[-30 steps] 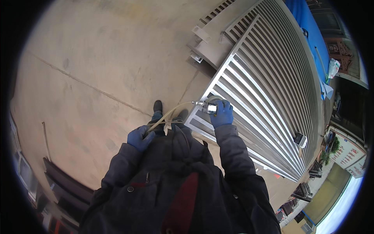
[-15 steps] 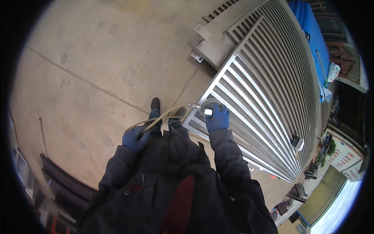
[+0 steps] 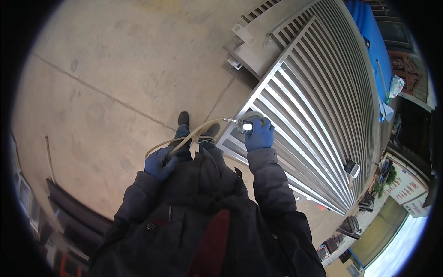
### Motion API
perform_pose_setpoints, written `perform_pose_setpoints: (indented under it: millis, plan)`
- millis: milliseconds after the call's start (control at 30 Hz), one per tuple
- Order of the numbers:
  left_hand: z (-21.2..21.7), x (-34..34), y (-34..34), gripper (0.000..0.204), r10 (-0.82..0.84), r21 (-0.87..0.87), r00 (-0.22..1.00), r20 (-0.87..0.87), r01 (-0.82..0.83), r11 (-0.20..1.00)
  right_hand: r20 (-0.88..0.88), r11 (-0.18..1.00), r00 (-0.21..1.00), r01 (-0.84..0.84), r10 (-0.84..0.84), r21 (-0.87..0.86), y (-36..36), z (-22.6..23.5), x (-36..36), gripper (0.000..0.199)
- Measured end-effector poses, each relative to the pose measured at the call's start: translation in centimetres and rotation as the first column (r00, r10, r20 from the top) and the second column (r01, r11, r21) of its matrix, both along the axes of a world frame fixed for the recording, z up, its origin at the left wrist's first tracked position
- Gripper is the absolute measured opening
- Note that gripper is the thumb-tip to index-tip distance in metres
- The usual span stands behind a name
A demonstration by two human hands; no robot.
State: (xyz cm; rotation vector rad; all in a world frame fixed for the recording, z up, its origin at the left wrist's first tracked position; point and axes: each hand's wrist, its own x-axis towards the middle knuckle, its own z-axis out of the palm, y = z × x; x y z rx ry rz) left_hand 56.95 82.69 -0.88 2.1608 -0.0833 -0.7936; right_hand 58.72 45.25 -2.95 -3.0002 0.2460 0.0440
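My right hand (image 3: 261, 135), in a blue glove, is closed around an air tool (image 3: 244, 126) with a dark body and a bright pale patch. It is over the near left corner of a slatted metal panel (image 3: 295, 111); whether the tool touches the metal I cannot tell. A yellowish hose (image 3: 199, 128) runs from the tool's metal coupling toward my left side. My left hand (image 3: 160, 163), also blue-gloved, is closed on this hose in front of my body, at the left.
More metal panels (image 3: 258, 51) lie stacked beneath the slatted one. A small black-and-white device (image 3: 352, 169) rests on the slats at right. Beyond them hangs a blue sheet (image 3: 371, 39). Long dark beams (image 3: 78, 217) lie at lower left, on the concrete floor (image 3: 101, 83).
My right hand and the tool have shifted very slightly up and to the right. My left hand keeps its hold on the hose, almost unmoved.
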Motion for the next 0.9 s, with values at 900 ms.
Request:
perform_pose_setpoints:
  millis: [900]
  plan:
    - [-0.46, 0.02, 0.08, 0.046, -0.012, 0.007, 1.000, -0.010, 0.012, 1.000, -0.084, 0.998, 0.995, -0.048, 0.045, -0.035, 0.07, 0.26, 0.84, 0.047]
